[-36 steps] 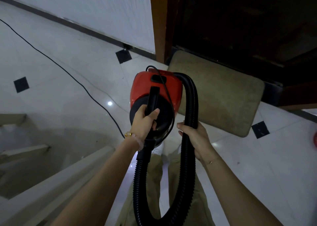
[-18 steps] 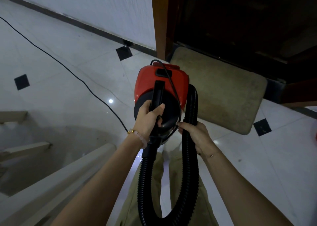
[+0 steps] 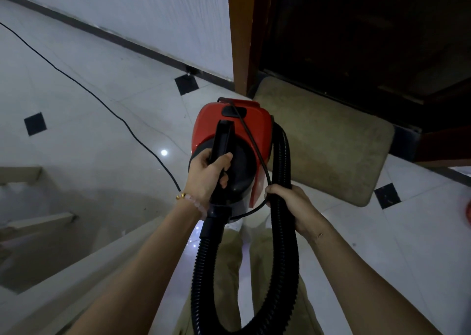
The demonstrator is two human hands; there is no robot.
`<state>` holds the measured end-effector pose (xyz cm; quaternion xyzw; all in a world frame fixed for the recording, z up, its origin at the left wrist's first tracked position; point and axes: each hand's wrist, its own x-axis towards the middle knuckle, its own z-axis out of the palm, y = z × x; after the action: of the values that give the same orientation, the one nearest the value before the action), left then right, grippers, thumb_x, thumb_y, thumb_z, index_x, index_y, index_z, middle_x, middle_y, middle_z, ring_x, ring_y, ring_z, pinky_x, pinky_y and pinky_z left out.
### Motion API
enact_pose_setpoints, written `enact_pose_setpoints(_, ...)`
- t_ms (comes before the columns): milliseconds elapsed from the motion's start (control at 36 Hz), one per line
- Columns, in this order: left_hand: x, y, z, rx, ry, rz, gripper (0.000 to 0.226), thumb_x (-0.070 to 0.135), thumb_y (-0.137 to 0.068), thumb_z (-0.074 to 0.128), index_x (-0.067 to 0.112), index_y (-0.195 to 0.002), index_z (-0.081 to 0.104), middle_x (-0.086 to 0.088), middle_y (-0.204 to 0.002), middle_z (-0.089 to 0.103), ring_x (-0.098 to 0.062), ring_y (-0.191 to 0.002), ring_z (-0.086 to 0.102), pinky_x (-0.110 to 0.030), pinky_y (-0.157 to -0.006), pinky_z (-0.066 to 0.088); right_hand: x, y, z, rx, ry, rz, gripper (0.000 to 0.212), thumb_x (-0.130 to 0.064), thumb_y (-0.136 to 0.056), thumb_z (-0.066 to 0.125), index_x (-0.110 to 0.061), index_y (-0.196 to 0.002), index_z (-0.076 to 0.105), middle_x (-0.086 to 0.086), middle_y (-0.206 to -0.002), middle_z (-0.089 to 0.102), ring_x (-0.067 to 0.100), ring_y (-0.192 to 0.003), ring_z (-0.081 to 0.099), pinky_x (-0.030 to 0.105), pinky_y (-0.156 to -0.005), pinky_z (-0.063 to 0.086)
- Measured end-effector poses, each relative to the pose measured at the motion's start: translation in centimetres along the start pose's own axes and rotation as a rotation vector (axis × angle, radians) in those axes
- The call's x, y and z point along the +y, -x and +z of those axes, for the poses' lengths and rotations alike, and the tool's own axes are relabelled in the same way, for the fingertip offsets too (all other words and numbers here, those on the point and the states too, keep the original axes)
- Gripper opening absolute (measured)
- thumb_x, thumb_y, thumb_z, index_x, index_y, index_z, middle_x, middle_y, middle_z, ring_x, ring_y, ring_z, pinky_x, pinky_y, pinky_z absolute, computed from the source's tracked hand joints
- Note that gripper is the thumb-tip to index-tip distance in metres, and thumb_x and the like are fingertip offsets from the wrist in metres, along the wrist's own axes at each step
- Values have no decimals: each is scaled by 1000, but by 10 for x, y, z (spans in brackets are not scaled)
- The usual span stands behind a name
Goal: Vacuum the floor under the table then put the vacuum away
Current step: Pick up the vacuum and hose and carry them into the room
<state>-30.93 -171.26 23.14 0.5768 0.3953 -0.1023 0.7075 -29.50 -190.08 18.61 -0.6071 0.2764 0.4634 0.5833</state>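
Observation:
A small red and black vacuum (image 3: 252,123) hangs in the air in front of me, over the white tiled floor. My left hand (image 3: 206,176) grips its black handle from the left. A ribbed black hose (image 3: 283,245) loops from below the handle down past my legs and back up the right side of the body. My right hand (image 3: 293,204) is curled round that hose and also holds the thin black power cord (image 3: 257,151) against it.
The power cord trails away over the floor (image 3: 102,131) to the upper left. A beige doormat (image 3: 328,141) lies ahead before a dark doorway with a brown wooden frame (image 3: 240,34). Stair steps (image 3: 38,222) drop away at the lower left.
The vacuum has shifted slightly right and closer to the doormat. My right hand slid inward on the hose and gathered the power cord against it.

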Motion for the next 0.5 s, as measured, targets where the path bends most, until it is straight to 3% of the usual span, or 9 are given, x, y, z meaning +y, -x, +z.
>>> enact_pose_setpoints(111, 9, 3, -4, -26, 11, 29, 13, 8, -90, 57, 7, -81, 48, 0, -58, 45, -11, -37, 38, -21, -38, 34, 5, 3, 5, -143, -237, 24, 5, -7, -86, 62, -4, -86, 66, 12, -89, 71, 22, -89, 69, 33, -89, 53)
enact_pose_setpoints(167, 12, 3, -4, -26, 26, 36, 11, 9, -90, 57, 7, -83, 49, 0, -58, 45, -11, -36, 39, -21, -38, 34, 10, 7, 7, -198, -379, 59, 8, -2, -88, 57, -3, -84, 64, 16, -97, 71, 25, -100, 69, 40, -97, 50)
enact_pose_setpoints(333, 16, 6, -4, -39, 30, 31, 18, 9, -89, 58, 8, -76, 46, 1, -57, 47, -11, -37, 39, -22, -39, 35, 26, 13, 14, -344, -511, 56, 13, -7, -81, 57, -10, -94, 58, 15, -131, 60, 23, -123, 57, 49, -98, 47)
enact_pose_setpoints(500, 21, 6, -6, -33, 98, 22, 10, 7, -90, 57, 7, -85, 48, -1, -61, 47, -10, -36, 39, -20, -38, 34, 38, 21, 23, -388, -550, 68, 20, -12, -79, 51, -14, -97, 58, 9, -131, 62, 19, -126, 54, 47, -104, 41)
